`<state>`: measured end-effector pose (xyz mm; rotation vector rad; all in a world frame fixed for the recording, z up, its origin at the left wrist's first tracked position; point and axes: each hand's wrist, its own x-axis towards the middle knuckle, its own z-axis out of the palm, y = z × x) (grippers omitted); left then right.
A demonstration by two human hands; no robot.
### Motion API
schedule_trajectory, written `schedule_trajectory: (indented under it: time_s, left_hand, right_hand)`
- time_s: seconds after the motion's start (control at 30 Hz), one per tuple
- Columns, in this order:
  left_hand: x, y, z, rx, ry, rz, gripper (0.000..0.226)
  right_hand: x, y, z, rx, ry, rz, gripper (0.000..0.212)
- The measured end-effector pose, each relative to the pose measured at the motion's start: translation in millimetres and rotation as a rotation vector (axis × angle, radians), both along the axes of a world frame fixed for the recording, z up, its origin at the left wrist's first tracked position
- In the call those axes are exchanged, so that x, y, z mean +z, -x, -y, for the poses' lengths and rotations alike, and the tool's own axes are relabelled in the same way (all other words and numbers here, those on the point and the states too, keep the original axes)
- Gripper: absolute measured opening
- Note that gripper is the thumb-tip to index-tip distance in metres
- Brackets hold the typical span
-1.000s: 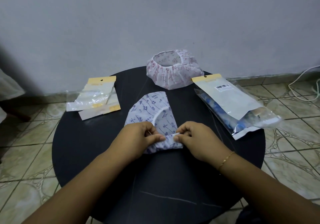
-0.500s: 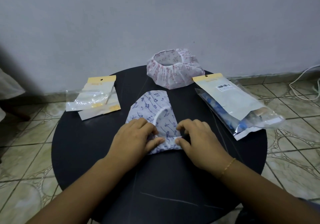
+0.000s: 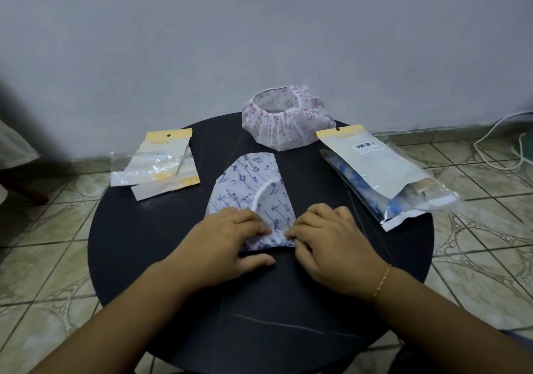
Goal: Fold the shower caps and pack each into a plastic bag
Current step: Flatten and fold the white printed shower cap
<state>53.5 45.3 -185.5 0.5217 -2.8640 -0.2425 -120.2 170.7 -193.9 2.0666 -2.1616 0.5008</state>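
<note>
On table (image 3: 161, 272): two caps (image 3: 253, 189) (image 3: 288, 119).

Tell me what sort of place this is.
Probably a room in a home, not a workshop: a small round black table against a plain painted wall, patterned floor tiles, and a white cable trailing along the floor.
</note>
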Motion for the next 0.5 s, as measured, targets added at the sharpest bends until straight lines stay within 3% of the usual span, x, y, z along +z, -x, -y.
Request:
schedule_trajectory:
  time_s: [0.1,0.23,0.4,0.5]
  left_hand:
    - [1.4,1.0,-1.1,0.004,0.053,-0.048,0.045]
    - [7.9,2.1,-1.5,0.034,0.068,-0.142,0.037]
    - [12.2,2.5,-1.2,0.213,-0.307,-0.178,0.032]
    - [10.9,2.6,4.1,0.246,-0.388,-0.174,0.037]
  right_hand:
    - [3.8,-1.0,-5.4,0.022,-0.099,0.045,0.046]
    - [8.9,0.6,-7.7,0.006,-0.066,0.284,0.029]
    - [7.1,5.9,0.8,-0.085,-0.064,0.516,0.015]
    - [7.1,7.5,8.7,-0.115,-0.047,0.654,0.010]
